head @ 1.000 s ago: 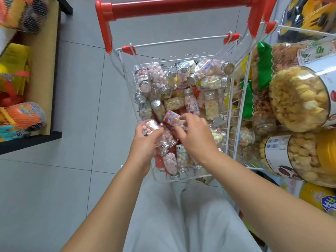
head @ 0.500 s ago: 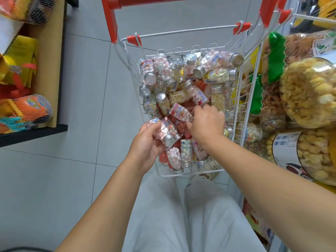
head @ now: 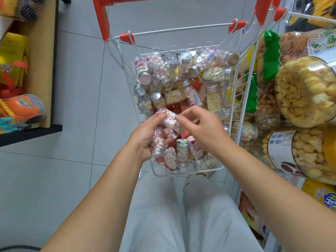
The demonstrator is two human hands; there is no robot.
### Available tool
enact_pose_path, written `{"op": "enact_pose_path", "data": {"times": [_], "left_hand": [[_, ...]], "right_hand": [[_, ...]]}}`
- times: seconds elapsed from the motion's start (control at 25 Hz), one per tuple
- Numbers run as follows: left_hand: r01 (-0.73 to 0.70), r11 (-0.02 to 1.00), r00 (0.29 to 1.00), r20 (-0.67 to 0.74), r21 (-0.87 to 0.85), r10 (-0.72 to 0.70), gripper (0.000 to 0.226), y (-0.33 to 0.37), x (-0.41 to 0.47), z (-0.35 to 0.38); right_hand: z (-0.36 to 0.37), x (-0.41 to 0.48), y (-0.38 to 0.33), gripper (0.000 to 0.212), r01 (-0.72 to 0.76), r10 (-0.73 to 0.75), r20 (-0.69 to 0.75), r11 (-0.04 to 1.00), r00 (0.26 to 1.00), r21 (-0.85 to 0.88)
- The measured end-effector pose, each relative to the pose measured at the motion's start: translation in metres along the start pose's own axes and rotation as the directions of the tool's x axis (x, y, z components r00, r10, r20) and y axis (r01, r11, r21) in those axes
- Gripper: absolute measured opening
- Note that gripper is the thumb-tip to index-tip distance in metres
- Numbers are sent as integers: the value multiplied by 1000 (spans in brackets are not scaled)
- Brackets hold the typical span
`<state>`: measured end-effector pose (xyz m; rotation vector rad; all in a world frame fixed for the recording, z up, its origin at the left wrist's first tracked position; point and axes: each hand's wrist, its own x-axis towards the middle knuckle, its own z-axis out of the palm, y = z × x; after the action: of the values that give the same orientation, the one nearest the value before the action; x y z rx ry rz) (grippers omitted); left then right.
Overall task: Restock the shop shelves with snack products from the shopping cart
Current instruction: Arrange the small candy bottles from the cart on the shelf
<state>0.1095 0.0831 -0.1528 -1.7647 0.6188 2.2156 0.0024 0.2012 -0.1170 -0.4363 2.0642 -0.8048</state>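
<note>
the left hand [head: 145,140] grips a bundle of candy bottles [head: 159,140] above the near end of the cart [head: 181,29], its thumb on the top bottle [head: 168,117]. the right hand [head: 203,130] has curled fingertips at that bottle's cap end; blur hides whether they pinch it. more bottles fill the cart. big snack jars [head: 305,91] sit just right of it.

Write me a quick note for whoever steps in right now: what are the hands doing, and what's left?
Left hand grips a bunch of bottles.
Right hand pinches one more bottle against the bunch.
Cart heaped with bottles.
Done: a handful gathered; none seen on the shelves.
Left: shelve these, then empty the cart.
</note>
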Motion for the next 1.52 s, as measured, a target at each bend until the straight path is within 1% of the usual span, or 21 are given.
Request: {"op": "enact_pose_path", "data": {"times": [0.08,0.16,0.2,0.28,0.32,0.36,0.4,0.44,0.48,0.52,0.56,0.64,0.76,0.88,1.04,1.12,1.16,1.28,1.4,1.48,1.52], "left_hand": [[-11,999,1000,9,-41,11,10,2,3,-4],[-13,997,1000,-2,-79,13,10,1,5,-7],[-12,995,1000,-3,-94,11,10,0,6,-7],[-9,993,1000,6,-115,9,9,-1,5,-5],[-3,992,1000,16,-129,5,10,-1,3,-4],[1,989,1000,26,-147,3,10,0,1,-2],[3,985,999,38,-175,3,12,1,-2,1],[8,976,999,51,-216,3,14,2,-6,4],[20,964,997,73,-267,-1,17,4,-12,8],[40,949,994,106,-312,-7,21,6,-19,12],[62,940,989,144,-337,-13,25,9,-29,19],[95,931,975,221,-354,-16,31,18,-52,40],[141,927,929,369,-348,-3,37,30,-95,80],[164,959,875,483,-232,-33,38,34,-143,120],[169,984,795,598,-56,-102,45,34,-206,181],[148,988,765,629,39,-139,46,29,-239,215],[139,986,750,641,91,-165,46,23,-256,233],[105,964,690,680,245,-247,47,-5,-301,285],[78,950,622,730,302,-283,54,-46,-333,327],[86,944,573,759,320,-309,43,-77,-348,351],[83,942,557,768,326,-315,35,-91,-353,362]], "right_hand": [[-5,29,4,18,74,-114,-199,978,973,-197],[-6,59,6,32,46,-165,-285,923,944,-383],[-3,70,7,41,20,-162,-252,873,954,-486],[12,83,13,54,-8,-138,-148,704,979,-710],[18,85,16,57,4,-149,-125,657,981,-754],[19,84,16,56,17,-170,-131,672,977,-740],[15,80,15,52,19,-166,-177,780,970,-626],[7,72,10,47,-1,-105,-235,913,966,-408],[-2,61,5,42,-20,-17,-274,991,961,-130],[-15,44,-2,40,-23,59,-305,993,951,120],[-28,24,-10,40,4,95,-339,960,936,280],[-53,-18,-27,40,74,122,-385,887,915,456],[-83,-69,-47,42,116,165,-384,783,908,611],[-123,-115,-64,35,177,198,-468,746,861,642],[-179,-186,-88,37,339,224,-621,676,751,655],[-202,-225,-93,27,419,232,-692,653,683,632],[-214,-245,-93,24,460,244,-733,643,635,612],[-251,-305,-85,32,543,295,-830,643,474,539],[-282,-361,-71,18,582,291,-887,673,358,456],[-298,-399,-54,14,582,301,-927,721,225,376],[-305,-419,-46,14,568,312,-940,754,136,332]]}}
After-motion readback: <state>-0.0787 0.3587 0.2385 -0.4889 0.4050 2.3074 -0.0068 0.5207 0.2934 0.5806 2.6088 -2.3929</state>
